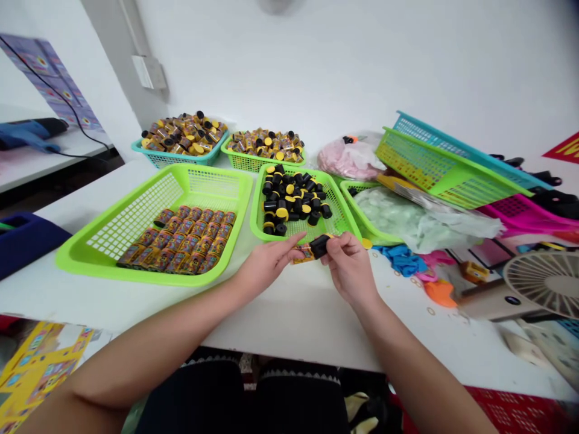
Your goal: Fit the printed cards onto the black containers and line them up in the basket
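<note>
In front of the middle basket, my two hands meet over the table. Between the thumb and fingers of my left hand is a small printed yellow-orange label sleeve. My right hand pinches a small black plastic cylinder, whose near end touches the sleeve; a bit of yellow shows by the fingertips. Just behind them, a green basket holds many loose black cylinders with yellow caps. To the left, a larger green basket contains labelled cylinders lying in neat rows.
At the back stand a blue basket and a green basket, both heaped with labelled cylinders. Stacked baskets lean on the right above plastic bags. A small fan lies at the right. A heat gun rests far left.
</note>
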`<action>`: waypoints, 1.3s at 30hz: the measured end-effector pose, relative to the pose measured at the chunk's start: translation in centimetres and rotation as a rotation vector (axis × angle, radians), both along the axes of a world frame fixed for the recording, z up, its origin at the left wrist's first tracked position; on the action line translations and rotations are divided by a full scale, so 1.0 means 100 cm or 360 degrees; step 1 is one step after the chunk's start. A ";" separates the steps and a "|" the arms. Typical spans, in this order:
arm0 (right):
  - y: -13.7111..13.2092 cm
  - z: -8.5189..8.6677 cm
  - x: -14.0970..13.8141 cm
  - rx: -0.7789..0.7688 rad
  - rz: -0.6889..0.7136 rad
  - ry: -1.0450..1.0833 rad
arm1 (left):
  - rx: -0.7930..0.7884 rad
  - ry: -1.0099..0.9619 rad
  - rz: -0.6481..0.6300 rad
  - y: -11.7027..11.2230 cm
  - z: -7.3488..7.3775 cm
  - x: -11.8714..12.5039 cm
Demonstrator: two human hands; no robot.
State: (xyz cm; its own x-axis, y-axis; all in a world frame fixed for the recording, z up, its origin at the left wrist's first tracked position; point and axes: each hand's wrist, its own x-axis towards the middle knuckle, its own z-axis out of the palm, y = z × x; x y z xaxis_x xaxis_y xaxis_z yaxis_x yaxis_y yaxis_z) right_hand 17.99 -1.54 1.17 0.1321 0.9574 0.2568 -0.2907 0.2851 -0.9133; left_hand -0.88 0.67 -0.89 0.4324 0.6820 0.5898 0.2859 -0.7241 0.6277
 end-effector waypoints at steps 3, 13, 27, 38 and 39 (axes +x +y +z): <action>0.001 -0.002 0.000 -0.0009 0.0010 -0.0082 | 0.0072 -0.0074 -0.0121 -0.001 -0.001 0.002; -0.008 0.005 0.010 0.0358 0.0106 -0.0790 | -0.0807 -0.0607 -0.0316 -0.012 0.005 0.017; -0.017 0.008 0.015 0.0285 -0.0461 -0.1421 | 0.0270 -0.0026 0.0082 -0.013 -0.005 0.008; -0.020 -0.012 -0.019 0.1368 -0.0717 -0.1806 | -0.0928 -0.0968 -0.0185 -0.022 0.016 0.016; -0.021 -0.011 -0.019 0.1382 -0.0743 -0.1802 | -0.0980 -0.1000 -0.0241 -0.023 0.018 0.017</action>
